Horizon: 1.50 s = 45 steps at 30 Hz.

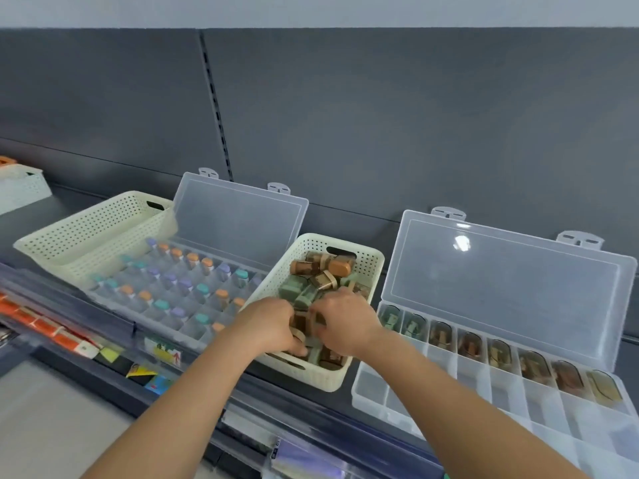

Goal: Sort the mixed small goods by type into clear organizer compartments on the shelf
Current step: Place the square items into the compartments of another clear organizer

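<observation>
A cream perforated basket (366, 267) on the shelf holds a heap of small brown, orange and green packets (321, 274). Both my hands are down in its near half. My left hand (273, 323) has its fingers curled round a brown packet (300, 322). My right hand (342, 323) curls its fingers on the packets beside it; which one it grips is hidden. To the right lies an open clear organizer (408, 392). Its back row of compartments holds several packets (470, 344), green at the left and brown further right. Its front rows look bare.
Left of the basket is a second open clear organizer (214, 340) filled with small bottles with orange, teal and purple caps. Behind it stands an empty cream basket (93, 233). The shelf's front rail (242, 392) carries price tags. A grey back panel rises behind.
</observation>
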Each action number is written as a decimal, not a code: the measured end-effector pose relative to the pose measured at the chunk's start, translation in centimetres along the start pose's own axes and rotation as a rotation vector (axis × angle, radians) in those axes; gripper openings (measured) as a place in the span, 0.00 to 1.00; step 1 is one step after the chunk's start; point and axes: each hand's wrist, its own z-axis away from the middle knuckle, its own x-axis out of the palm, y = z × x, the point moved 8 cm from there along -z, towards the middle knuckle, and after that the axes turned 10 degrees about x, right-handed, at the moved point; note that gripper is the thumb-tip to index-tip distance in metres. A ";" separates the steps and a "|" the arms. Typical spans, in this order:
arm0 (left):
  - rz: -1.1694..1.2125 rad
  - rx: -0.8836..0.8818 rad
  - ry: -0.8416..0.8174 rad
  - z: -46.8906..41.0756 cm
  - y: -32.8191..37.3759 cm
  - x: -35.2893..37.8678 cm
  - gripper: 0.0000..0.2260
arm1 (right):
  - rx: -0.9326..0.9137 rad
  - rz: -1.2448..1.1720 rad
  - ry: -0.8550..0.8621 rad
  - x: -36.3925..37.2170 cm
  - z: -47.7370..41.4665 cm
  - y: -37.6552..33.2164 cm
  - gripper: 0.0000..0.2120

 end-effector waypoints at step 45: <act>0.467 0.166 0.501 0.8 -3.4 -4.3 0.26 | 0.287 -0.372 -0.058 0.3 -1.0 0.5 0.23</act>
